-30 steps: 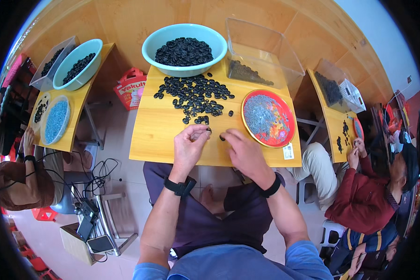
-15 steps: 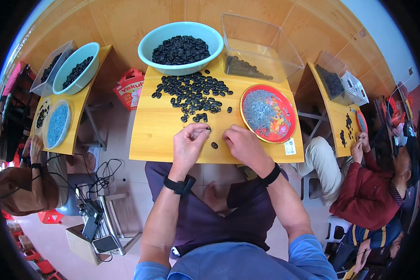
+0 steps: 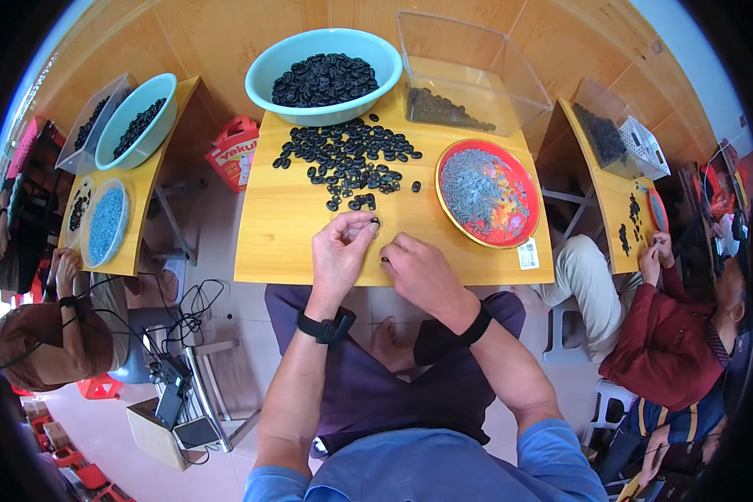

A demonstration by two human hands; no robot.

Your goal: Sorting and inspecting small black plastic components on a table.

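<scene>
Your left hand (image 3: pixel 340 247): thumb and fingertips pinching one small black piece (image 3: pixel 375 221) over the wooden surface (image 3: pixel 280 243); your right hand (image 3: pixel 422 272): fingers curled at a black oval piece (image 3: pixel 385 260), whether gripped you cannot tell from here; beyond: scattered black ovals (image 3: pixel 343 155), teal basin (image 3: pixel 320 115) of more, clear bin (image 3: pixel 460 50); rightward: red tray (image 3: pixel 524 177) of slim grey pieces (image 3: pixel 468 188)

1. We list one wall (image 3: pixel 201 38), brown wood panels, seams visible.
2. We note a white wall (image 3: pixel 686 67), upper right.
3. We count three yellow wooden tables: middle table (image 3: pixel 280 251), left table (image 3: pixel 146 213), right table (image 3: pixel 598 192).
4. We record a pale tiled floor (image 3: pixel 247 368).
</scene>
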